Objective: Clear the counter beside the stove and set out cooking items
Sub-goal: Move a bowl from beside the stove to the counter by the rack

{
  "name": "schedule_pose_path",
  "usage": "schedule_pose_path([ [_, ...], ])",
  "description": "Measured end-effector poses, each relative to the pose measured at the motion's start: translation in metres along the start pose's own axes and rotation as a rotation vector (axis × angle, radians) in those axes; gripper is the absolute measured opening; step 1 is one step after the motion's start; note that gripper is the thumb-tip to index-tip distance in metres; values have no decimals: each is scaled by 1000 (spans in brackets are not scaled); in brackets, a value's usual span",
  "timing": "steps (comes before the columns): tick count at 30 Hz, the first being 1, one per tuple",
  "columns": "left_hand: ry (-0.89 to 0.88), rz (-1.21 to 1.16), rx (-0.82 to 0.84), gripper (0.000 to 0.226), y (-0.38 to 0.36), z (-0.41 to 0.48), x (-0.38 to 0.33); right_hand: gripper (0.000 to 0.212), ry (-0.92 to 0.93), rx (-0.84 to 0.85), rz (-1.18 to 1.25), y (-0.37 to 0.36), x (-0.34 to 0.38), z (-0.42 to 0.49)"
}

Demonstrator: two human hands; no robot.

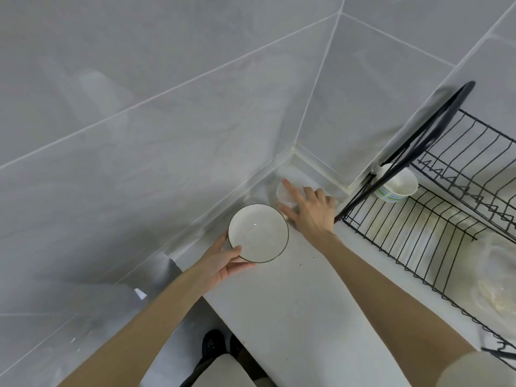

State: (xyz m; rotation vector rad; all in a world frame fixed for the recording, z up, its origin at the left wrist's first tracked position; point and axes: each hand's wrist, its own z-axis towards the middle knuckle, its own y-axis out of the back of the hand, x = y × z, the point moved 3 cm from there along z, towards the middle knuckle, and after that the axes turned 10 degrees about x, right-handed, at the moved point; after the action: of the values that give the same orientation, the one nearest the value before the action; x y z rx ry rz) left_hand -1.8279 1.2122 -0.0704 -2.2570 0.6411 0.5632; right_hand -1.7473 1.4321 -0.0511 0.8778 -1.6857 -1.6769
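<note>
A white bowl with a dark rim (258, 232) is held just above the white counter (301, 297) near the wall. My left hand (223, 263) grips its near rim, thumb on the inside edge and fingers underneath. In the counter's far corner stands a clear glass container (284, 195). My right hand (310, 209) reaches over it with fingers spread and straight, the forefinger on its top and the thumb beside its base; whether it grasps the container I cannot tell.
A black wire dish rack (424, 227) fills the right side, with a striped white bowl (398, 185) at its far end and a clear plastic bag (494, 277) nearer. Grey tiled walls (167, 121) meet at the corner. Water drops lie on the counter.
</note>
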Motion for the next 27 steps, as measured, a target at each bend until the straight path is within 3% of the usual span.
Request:
schedule_pose_path([
  [8, -8, 33, -20, 63, -12, 15, -18, 55, -2, 5, 140, 3, 3, 32],
  [14, -34, 19, -40, 60, -19, 21, -28, 51, 1, 195, 137, 5, -4, 41],
  [18, -20, 119, -65, 56, -18, 14, -24, 48, 14, 261, 298, 16, -7, 36],
  [23, 4, 267, -124, 41, -14, -5, -22, 38, 57, 5, 506, 53, -9, 17],
  [27, 13, 262, -163, 28, -16, -23, -19, 36, 63, -31, 635, 74, -9, -11],
])
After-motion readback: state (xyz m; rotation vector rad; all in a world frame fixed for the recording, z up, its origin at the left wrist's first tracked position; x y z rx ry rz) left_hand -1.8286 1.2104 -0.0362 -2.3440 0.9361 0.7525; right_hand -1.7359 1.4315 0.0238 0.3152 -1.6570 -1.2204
